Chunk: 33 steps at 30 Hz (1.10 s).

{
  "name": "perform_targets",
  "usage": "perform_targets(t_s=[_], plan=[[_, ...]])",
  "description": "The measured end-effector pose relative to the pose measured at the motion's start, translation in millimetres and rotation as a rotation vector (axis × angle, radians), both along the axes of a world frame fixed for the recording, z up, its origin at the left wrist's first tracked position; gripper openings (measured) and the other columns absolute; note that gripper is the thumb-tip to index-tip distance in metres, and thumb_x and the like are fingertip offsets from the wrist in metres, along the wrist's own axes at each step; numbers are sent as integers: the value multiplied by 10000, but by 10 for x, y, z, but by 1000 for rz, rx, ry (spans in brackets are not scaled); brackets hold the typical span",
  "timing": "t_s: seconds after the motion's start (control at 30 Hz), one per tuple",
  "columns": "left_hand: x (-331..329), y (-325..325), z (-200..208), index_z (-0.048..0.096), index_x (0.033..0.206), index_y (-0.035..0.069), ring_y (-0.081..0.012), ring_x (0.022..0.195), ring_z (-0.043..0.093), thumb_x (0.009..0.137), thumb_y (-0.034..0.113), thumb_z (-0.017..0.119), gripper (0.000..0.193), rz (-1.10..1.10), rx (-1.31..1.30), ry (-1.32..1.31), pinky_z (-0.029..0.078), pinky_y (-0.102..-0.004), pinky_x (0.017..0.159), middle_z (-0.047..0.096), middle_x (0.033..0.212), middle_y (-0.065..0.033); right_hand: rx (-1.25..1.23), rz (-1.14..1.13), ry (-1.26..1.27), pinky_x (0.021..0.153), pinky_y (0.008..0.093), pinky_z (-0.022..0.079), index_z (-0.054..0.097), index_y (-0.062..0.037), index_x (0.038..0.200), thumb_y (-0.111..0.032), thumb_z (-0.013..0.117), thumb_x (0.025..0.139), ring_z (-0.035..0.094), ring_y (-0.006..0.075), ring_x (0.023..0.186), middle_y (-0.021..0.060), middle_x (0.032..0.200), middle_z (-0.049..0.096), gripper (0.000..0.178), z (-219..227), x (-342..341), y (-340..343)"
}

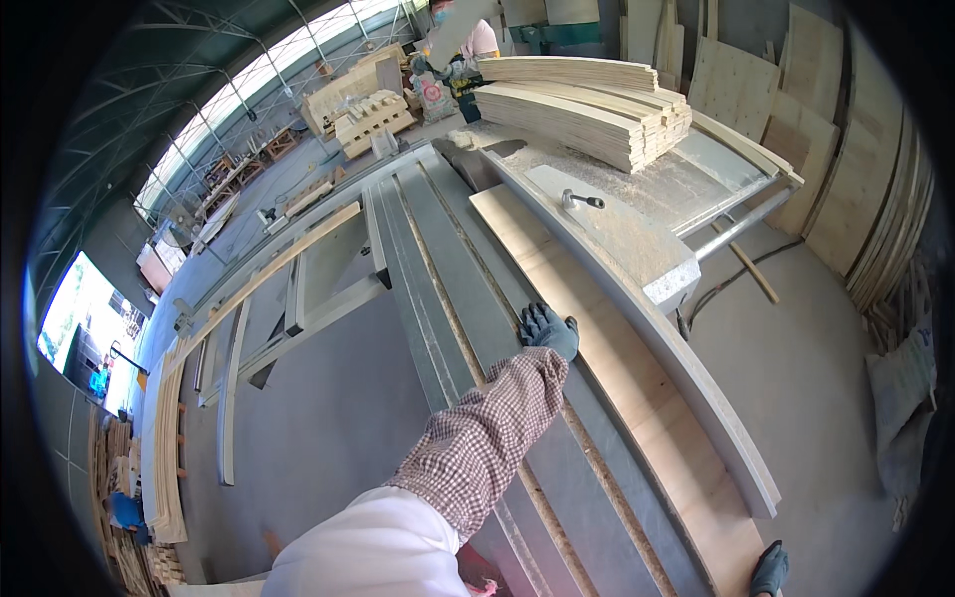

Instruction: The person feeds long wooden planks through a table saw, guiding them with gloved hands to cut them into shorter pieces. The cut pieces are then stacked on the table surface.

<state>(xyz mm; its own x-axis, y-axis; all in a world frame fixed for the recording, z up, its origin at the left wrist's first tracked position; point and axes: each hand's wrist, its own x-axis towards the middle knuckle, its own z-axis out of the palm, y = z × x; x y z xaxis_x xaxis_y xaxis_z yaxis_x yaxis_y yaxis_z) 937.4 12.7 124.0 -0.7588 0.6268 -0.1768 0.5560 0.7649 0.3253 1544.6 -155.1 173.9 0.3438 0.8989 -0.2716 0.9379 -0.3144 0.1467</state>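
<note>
A long pale wooden board [637, 383] lies lengthwise on the grey saw table [477, 289], alongside a straight metal fence [686, 348]. My left hand [549, 331], in a dark grey glove, rests flat at the board's left edge. Its fingers are stretched forward over the table, and its thumb side touches the board. At the lower right, my right hand [769, 570], gloved alike, closes on the near end corner of the board. Part of that hand is cut off by the picture's edge.
A stack of cut wooden strips [607, 104] stands on the dusty side table beyond the fence. A lever handle [582, 200] sits on the fence mount. To the left extends a metal sliding frame [298, 308]. Sheets [826, 159] lean along the right wall. A person [460, 45] stands at the back.
</note>
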Motion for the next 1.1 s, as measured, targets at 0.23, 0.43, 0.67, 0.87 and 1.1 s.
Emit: perform_targets(t_s=[0.23,0.43,0.67,0.87,1.1], plan=[[-41,53,-202,210,1369,43,-282,1339,143,847,423,396,672,36,101,46,105,-480,1069,196,1440,-135,84,-111,266,846,379,436,594,-59,1094,-474,325,910,563,310,970,170,1082,593,528,218,-45,-113],[-43,12,-118,232,1359,31,-278,1338,155,851,408,394,653,31,88,78,119,-490,1063,209,1436,-141,-101,-277,8,950,361,381,513,-11,1189,-559,265,893,497,311,1100,184,1183,531,670,610,478,-566],[-63,68,-149,199,1374,33,-269,1342,147,871,410,365,650,90,109,54,105,-474,1070,177,1448,-142,-112,-187,-98,950,368,379,530,-27,1165,-519,248,904,496,315,1100,185,1170,535,624,81,793,-465],[-169,16,-190,183,1371,0,-287,1342,136,862,471,384,723,4,136,-29,97,-475,1073,158,1446,-167,-1,-139,-70,950,373,377,546,-36,1146,-515,260,899,491,315,1106,183,1163,540,610,-130,752,-416],[712,-587,-281,219,1330,-83,-378,1315,163,848,497,388,773,-257,249,149,96,-479,1071,224,1395,-255,132,-132,-59,844,418,409,569,-6,971,-418,313,893,535,344,951,201,949,573,491,-164,340,-216]])
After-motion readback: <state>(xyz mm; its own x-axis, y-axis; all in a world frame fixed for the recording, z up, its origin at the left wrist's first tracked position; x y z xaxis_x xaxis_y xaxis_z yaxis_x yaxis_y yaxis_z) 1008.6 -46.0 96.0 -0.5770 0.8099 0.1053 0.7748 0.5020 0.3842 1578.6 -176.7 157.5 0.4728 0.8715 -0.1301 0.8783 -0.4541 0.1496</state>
